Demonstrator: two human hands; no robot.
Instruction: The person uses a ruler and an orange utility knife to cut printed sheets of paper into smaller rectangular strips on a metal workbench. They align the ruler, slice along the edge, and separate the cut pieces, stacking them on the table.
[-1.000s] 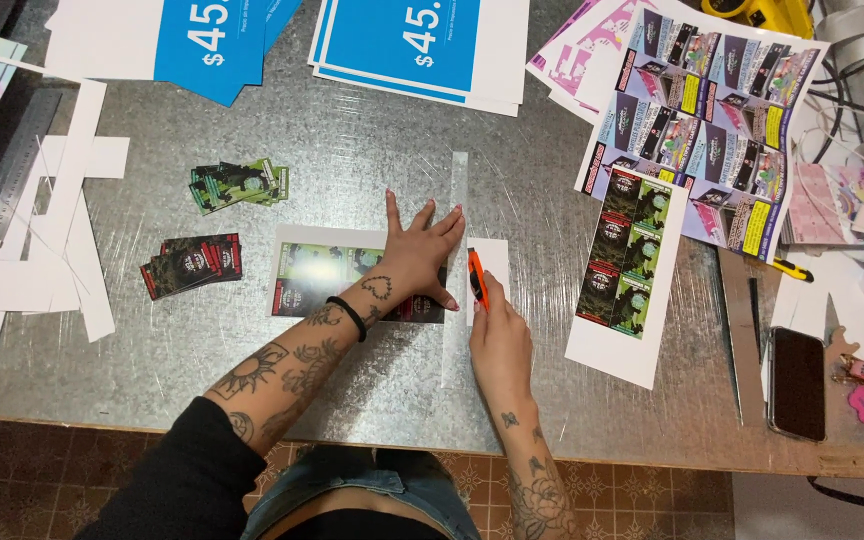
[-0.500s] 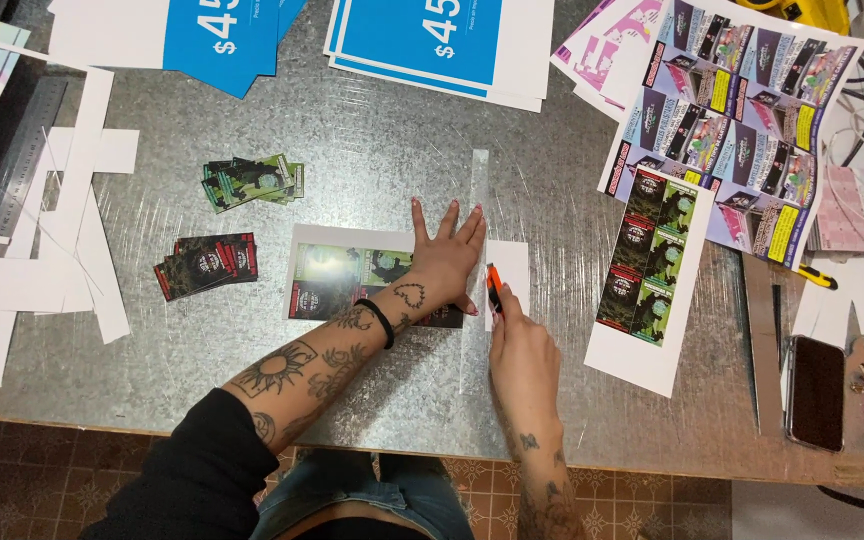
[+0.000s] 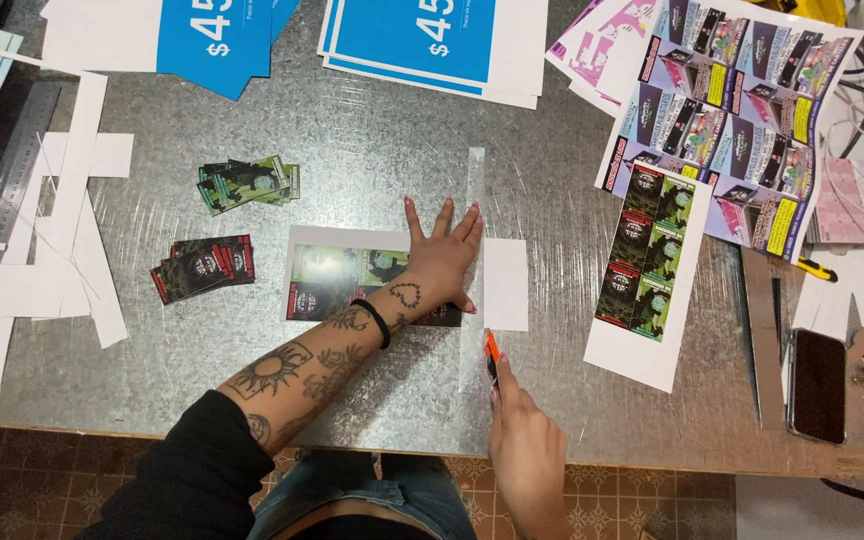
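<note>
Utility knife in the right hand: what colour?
Orange, with a dark tip; the utility knife shows best in the head view, held by the right hand.

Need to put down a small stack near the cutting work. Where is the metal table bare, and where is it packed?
Bare metal lies between the blue sheets and the left hand, and along the near edge below the red card stack. The table is crowded right of the right hand, by the printed sheets and phone, and at far left among white strips.

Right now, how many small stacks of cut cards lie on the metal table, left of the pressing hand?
2. A green stack lies further up the table; a red-and-black stack lies nearer the edge, left of the printed sheet under the left hand. None appears hidden.
</note>
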